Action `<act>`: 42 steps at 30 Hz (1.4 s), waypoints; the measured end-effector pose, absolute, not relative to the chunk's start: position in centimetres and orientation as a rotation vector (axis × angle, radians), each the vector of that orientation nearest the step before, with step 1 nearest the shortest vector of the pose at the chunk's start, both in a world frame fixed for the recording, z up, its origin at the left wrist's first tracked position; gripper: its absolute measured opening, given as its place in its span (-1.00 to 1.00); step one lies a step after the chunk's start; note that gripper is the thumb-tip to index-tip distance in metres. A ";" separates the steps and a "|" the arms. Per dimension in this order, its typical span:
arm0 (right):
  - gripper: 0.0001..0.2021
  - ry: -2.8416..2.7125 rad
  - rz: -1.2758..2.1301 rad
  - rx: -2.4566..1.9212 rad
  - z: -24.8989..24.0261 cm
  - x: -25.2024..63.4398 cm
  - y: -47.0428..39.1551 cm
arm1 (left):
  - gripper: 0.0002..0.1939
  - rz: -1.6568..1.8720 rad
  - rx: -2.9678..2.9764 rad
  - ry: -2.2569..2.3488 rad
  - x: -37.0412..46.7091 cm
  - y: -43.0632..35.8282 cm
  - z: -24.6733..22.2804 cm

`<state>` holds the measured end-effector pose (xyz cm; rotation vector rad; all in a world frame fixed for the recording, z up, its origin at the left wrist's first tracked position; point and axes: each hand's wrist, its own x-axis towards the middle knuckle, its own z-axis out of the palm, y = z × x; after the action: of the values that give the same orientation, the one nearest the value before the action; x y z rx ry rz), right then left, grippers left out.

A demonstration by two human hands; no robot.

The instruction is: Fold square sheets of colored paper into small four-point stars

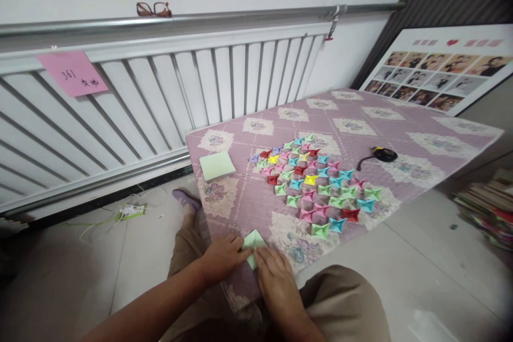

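Note:
A light green sheet of origami paper (254,238), turned like a diamond with crease lines meeting near its middle, lies at the near corner of the table. My left hand (224,257) grips its left side, fingers curled and the thumb on the paper. On the right side, my right hand (279,281) holds the edge down with its fingers close together. The paper's lower part is partly covered by my hands. Beyond them stand several rows of small folded paper pieces (310,180) in green, pink, blue, red, yellow and purple. A stack of light green paper (217,165) sits at the left.
The table has a purple floral cloth (256,184). A black and yellow tape measure (385,154) lies toward the right. Behind are a white radiator (224,80), a pipe with glasses (154,9) and a photo board (433,72). A power strip (131,211) is on the floor.

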<state>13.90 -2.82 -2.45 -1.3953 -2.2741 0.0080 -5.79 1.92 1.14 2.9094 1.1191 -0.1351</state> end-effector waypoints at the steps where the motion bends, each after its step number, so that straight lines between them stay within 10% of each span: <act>1: -0.61 -2.267 0.011 -1.382 -2.8 13.4 -3.0 | -0.75 -0.133 2.912 1.124 -5.8 1.9 1.2; 30: -0.61 -2.402 -0.227 -1.384 -3.4 16.3 -3.2 | -0.79 0.318 2.711 1.715 -3.8 -1.0 -0.5; 42: -0.80 -2.228 0.104 -1.511 -1.8 16.4 -0.7 | -0.49 0.367 2.612 1.507 -3.1 -3.6 -2.2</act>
<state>16.41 -0.74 -1.84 -1.5114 -2.2276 0.1037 -3.08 -3.55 -2.15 2.6119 1.5068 0.3667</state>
